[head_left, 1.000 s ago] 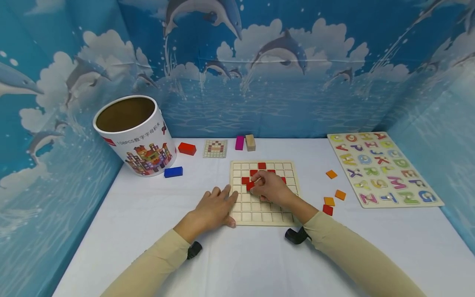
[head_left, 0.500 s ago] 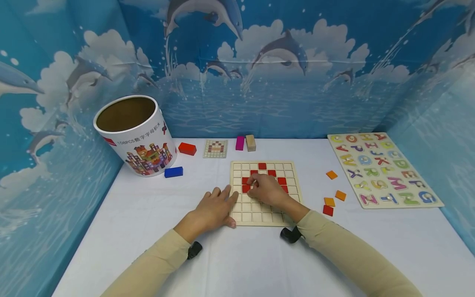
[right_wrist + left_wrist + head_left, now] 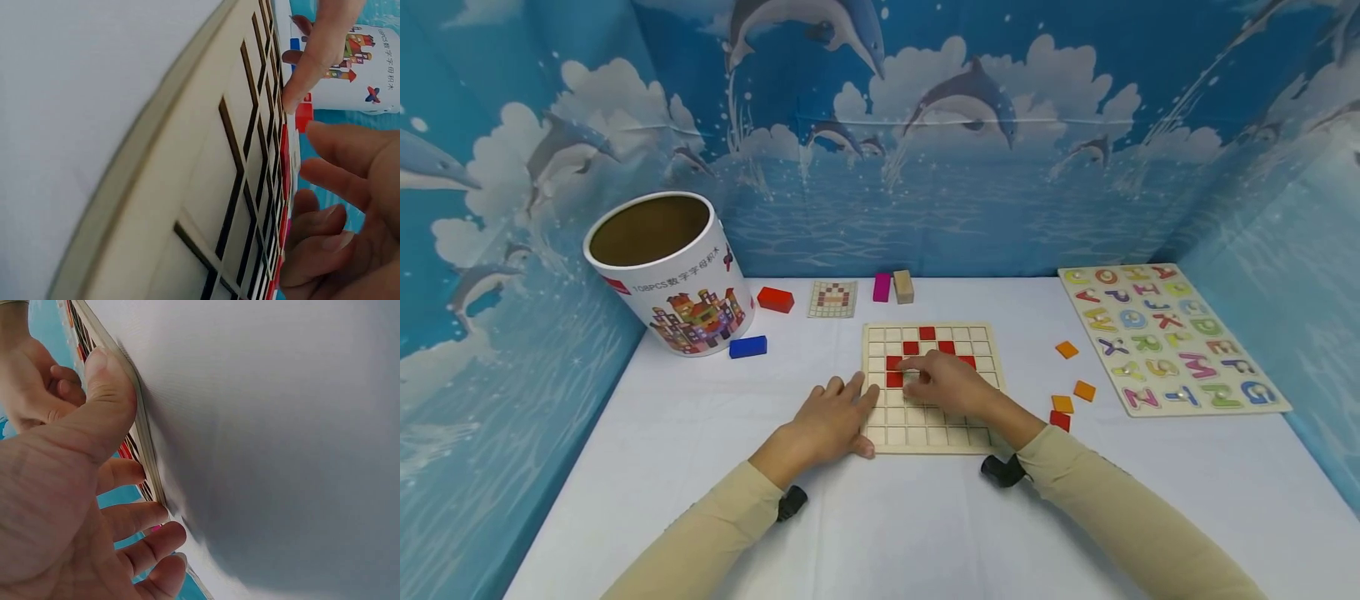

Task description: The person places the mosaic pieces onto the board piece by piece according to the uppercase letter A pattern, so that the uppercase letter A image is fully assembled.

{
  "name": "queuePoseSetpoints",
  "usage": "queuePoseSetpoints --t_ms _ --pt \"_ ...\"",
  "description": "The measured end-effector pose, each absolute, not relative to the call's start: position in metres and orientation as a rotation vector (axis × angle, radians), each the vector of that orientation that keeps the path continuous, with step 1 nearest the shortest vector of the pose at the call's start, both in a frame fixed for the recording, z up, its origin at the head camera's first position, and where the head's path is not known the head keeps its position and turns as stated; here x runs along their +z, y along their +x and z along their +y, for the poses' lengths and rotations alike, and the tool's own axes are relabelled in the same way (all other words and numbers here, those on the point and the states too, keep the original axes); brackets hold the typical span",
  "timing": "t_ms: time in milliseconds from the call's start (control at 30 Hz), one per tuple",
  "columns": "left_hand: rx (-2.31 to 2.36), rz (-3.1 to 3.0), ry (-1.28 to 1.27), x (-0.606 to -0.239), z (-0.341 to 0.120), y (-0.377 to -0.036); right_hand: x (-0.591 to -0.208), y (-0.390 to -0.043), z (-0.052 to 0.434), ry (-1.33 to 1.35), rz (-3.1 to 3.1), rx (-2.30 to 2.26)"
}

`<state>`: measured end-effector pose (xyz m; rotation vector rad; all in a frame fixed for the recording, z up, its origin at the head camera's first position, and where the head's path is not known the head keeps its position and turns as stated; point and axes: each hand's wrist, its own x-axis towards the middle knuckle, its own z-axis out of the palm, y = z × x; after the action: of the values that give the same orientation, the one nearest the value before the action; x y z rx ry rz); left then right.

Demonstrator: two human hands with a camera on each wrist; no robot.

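A wooden grid board [image 3: 932, 448] lies on the white table with several red tiles set in its cells. My left hand [image 3: 829, 419] rests at the board's left edge, fingers spread; in the left wrist view its thumb [image 3: 111, 394] lies along the board's side. Over the middle of the board is my right hand [image 3: 951, 383], its index finger stretched toward the left-hand red tiles [image 3: 894, 379], fingertip right at the upper one. Its other fingers are bent, and nothing shows between them in the right wrist view [image 3: 337, 219]. The right hand hides some of the middle cells.
Orange tiles [image 3: 1084, 391] and a red tile [image 3: 1060, 421] lie right of the board. Behind it are a small pattern card [image 3: 832, 299], a magenta block [image 3: 882, 287] and a plain wood block [image 3: 903, 287]. A white bucket [image 3: 700, 283] stands left, a letter board [image 3: 1172, 342] right.
The right hand pinched a red tile, then let it go into a cell at the left of the pattern. Its index finger has since straightened over the tiles. The left hand stayed put.
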<state>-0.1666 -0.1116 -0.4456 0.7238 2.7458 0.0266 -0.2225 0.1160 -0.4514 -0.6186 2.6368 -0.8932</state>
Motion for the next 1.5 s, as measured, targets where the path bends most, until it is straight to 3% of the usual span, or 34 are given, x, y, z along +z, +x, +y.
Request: queuePoseSetpoints --t_ms 500,633,867,1067,1300,1500 --pt "0.033 2.731 0.736 -0.445 -0.109 -0.168 -0.447 -0.234 0.119 -0.633 2.643 -0.799" --pt "0.035 2.735 0.754 -0.444 -0.107 -0.167 -0.439 -0.229 0.147 -0.594 2.644 -1.027" --pt "0.015 2.748 0.754 -0.445 -0.108 -0.167 -0.422 -0.198 0.240 -0.204 2.669 -1.278" --pt "0.035 2.753 0.744 -0.445 -0.110 -0.166 -0.435 -0.165 0.302 -0.034 2.657 -1.264" --pt "0.042 2.751 0.733 -0.446 -0.110 -0.165 -0.464 -0.145 0.323 -0.026 2.573 -1.216" --pt "0.052 2.748 0.723 -0.445 -0.110 -0.164 -0.465 -0.145 0.317 -0.072 2.611 -1.183"
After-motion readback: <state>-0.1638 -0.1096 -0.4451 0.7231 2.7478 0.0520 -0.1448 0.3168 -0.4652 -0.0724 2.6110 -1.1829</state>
